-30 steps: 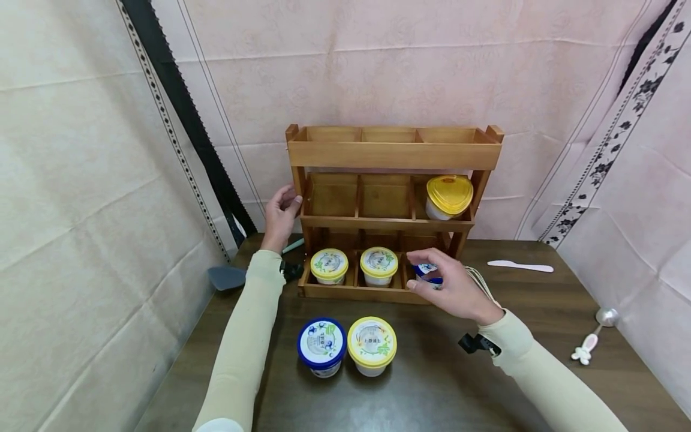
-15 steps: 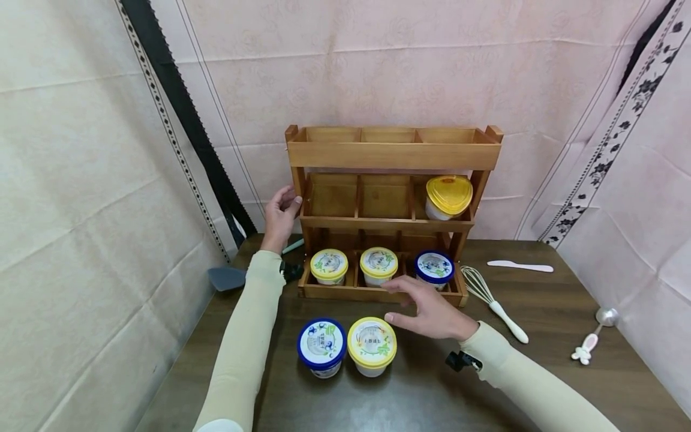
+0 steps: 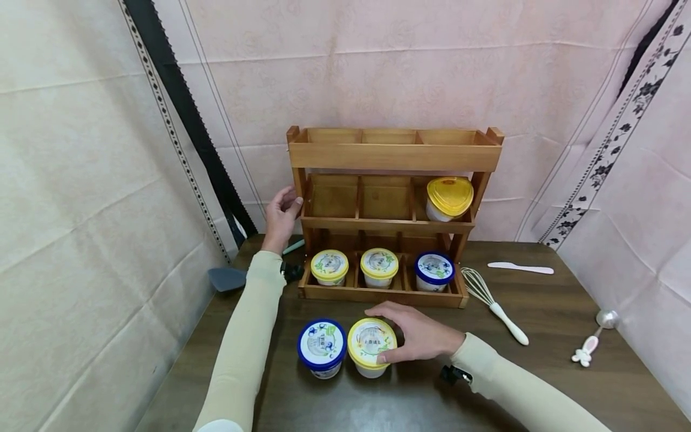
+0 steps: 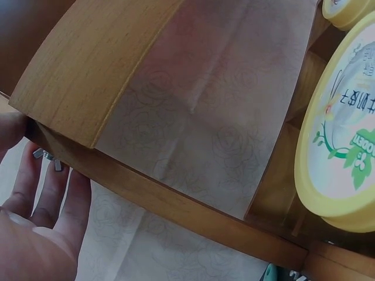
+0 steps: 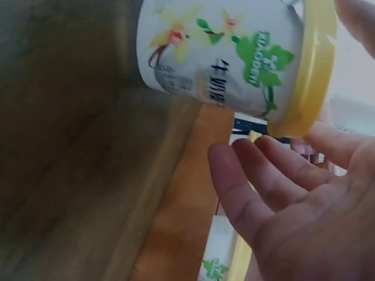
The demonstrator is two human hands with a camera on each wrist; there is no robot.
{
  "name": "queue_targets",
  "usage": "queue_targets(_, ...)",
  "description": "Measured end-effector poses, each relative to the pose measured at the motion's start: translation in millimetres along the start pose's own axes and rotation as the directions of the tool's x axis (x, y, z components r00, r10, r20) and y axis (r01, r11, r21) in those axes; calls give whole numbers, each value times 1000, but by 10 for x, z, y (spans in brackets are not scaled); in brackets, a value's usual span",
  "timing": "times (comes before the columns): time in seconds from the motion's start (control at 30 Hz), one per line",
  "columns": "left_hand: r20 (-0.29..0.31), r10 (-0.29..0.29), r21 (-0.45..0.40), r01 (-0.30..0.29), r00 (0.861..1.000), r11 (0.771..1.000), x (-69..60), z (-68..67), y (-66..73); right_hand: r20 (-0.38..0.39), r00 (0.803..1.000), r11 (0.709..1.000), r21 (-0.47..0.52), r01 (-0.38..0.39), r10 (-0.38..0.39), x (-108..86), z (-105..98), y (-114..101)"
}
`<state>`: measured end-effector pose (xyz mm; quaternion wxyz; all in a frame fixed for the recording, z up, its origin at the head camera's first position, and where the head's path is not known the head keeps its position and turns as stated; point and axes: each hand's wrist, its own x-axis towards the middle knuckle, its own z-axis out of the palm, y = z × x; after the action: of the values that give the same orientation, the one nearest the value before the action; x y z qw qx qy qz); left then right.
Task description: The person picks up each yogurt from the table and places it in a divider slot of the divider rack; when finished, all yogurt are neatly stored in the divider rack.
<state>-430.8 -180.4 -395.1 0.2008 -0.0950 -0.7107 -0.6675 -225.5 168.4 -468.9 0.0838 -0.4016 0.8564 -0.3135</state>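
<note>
My left hand (image 3: pixel 282 217) holds the left upright of the three-tier wooden shelf (image 3: pixel 394 157); in the left wrist view its thumb and fingers lie on either side of the wood. On the table before the shelf stand a yellow-lidded tub (image 3: pixel 371 342) and a blue-lidded tub (image 3: pixel 321 344), side by side. Around the yellow-lidded one, my right hand (image 3: pixel 423 333) has its thumb at the near side of the lid and its fingers at the far side. The right wrist view shows these fingers (image 5: pixel 240 181) spread, some clear of the tub; firm contact is unclear.
In the bottom tier sit two yellow-lidded tubs (image 3: pixel 329 267) and a blue-lidded tub (image 3: pixel 434 270). A domed yellow-lidded tub (image 3: pixel 449 198) stands in the middle tier, right. A whisk (image 3: pixel 496 305), white knife (image 3: pixel 520 267) and rabbit-handled scoop (image 3: pixel 585 349) lie right; a grey spatula (image 3: pixel 227 278) lies left.
My right hand has left the blue-lidded tub in the bottom right compartment and come forward and left to the yellow-lidded tub on the table. The left hand has stayed on the shelf.
</note>
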Motion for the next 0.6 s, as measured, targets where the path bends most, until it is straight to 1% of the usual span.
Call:
queue_targets(0.1, 2, -1, 2, 1, 1000, 1000, 6, 3, 0, 32, 999, 1000, 20, -5, 5, 1, 28, 5)
queue_targets(0.2, 4, -10, 3, 10, 1000, 1000, 12, 5, 6, 45, 999, 999, 38, 2, -4, 4, 43, 13)
queue_targets(0.43, 6, -12, -4, 12, 1000, 1000, 0, 6, -1, 62, 998, 1000, 15, 23, -24, -1, 65, 29)
queue_targets(0.6, 3, -15, 1, 15, 1000, 1000, -9, 3, -6, 86, 996, 1000, -2, -3, 3, -14, 65, 22)
